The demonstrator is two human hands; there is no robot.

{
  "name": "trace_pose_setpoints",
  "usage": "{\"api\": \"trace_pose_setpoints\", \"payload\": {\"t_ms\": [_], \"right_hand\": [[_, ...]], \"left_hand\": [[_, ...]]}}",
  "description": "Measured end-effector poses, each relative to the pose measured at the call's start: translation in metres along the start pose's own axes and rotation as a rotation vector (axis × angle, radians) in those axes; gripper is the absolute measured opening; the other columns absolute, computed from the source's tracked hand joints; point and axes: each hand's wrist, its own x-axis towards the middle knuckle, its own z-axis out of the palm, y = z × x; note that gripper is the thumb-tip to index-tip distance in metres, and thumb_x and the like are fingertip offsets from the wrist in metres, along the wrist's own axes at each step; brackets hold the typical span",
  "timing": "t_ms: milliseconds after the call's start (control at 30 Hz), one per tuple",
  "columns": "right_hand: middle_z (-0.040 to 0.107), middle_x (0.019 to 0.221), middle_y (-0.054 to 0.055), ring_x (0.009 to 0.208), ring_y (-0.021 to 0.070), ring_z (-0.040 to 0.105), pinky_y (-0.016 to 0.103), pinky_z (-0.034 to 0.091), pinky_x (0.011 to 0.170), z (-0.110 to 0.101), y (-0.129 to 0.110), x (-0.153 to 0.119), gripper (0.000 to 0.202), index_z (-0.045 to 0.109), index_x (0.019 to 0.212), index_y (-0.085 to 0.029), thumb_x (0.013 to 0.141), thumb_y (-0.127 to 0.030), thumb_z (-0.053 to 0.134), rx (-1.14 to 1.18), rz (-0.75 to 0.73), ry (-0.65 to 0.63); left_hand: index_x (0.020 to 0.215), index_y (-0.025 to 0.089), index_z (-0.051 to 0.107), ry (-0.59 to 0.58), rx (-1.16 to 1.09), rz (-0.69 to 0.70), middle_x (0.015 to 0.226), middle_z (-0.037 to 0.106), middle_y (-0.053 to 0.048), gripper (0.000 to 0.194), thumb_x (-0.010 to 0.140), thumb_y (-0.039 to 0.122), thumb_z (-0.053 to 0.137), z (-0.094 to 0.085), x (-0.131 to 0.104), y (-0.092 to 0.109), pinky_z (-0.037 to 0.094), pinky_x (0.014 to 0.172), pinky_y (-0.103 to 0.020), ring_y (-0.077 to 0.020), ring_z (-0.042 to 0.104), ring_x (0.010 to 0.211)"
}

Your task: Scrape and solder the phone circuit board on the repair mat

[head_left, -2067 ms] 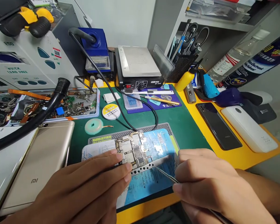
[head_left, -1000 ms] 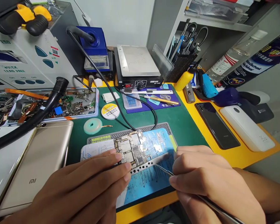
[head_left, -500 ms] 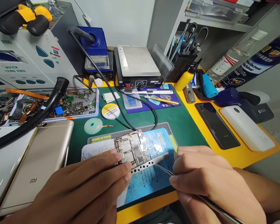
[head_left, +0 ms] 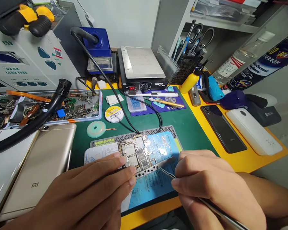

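Observation:
A phone circuit board [head_left: 142, 156] lies on a blue and white pad [head_left: 146, 198]. My left hand [head_left: 86, 188] holds down the board's near left side, its fingers close together with the fingertips on the board's edge. By those fingertips, a metal strip [head_left: 146, 172] with a row of holes runs along the board's near edge. My right hand [head_left: 211, 185] is closed around a thin metal pick [head_left: 166, 173], held like a pen. The pick's point is at the right end of the row of holes. Part of the strip and board is covered by my left fingers.
A gold phone back [head_left: 38, 169] and a black hose [head_left: 38, 121] lie on the left, near a tray [head_left: 101, 105] of boards. A black cable [head_left: 124, 110] loops behind the pad. On the right are a dark phone [head_left: 223, 127] and a white power bank [head_left: 254, 131].
The pick's point has shifted slightly left, onto the end of the row of holes, and my right hand has moved left with it. My left hand and the board look nearly unchanged.

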Motion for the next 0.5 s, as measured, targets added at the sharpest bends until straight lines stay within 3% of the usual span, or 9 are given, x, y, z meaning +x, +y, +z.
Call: {"api": "trace_pose_setpoints", "payload": {"t_ms": [267,367,500], "right_hand": [[0.058,0.071,-0.006,0.056,0.0170,0.060,0.038,0.055,0.065,-0.0010,0.0075,-0.0011,0.028,0.064,0.094,-0.031,0.109,-0.007,0.061,0.019,-0.060,-0.030],[0.058,0.072,-0.006,0.057,0.0171,0.061,0.038,0.056,0.066,-0.0035,0.0053,-0.0042,0.029,0.065,0.093,-0.030,0.111,-0.007,0.061,0.014,-0.040,-0.013],[0.061,0.074,-0.003,0.058,0.0190,0.065,0.039,0.061,0.065,-0.0043,0.0031,0.0000,0.033,0.070,0.093,-0.030,0.118,-0.009,0.064,0.015,-0.052,-0.010]], "left_hand": [[0.143,0.026,0.094,-0.022,0.022,-0.010,0.139,0.098,-0.011,0.045,0.109,0.055,0.093,-0.0060,-0.0034,-0.0062,0.081,0.135,-0.057,-0.0377,0.094,0.138],[0.147,0.026,0.092,-0.022,0.024,-0.008,0.137,0.100,-0.007,0.038,0.110,0.033,0.088,-0.0080,-0.0045,-0.0091,0.078,0.137,-0.048,-0.0315,0.096,0.135],[0.149,0.024,0.091,0.035,0.013,-0.036,0.128,0.101,-0.001,0.052,0.106,0.003,0.071,-0.0064,-0.0028,-0.0088,0.071,0.143,-0.035,-0.0222,0.096,0.135]]}}
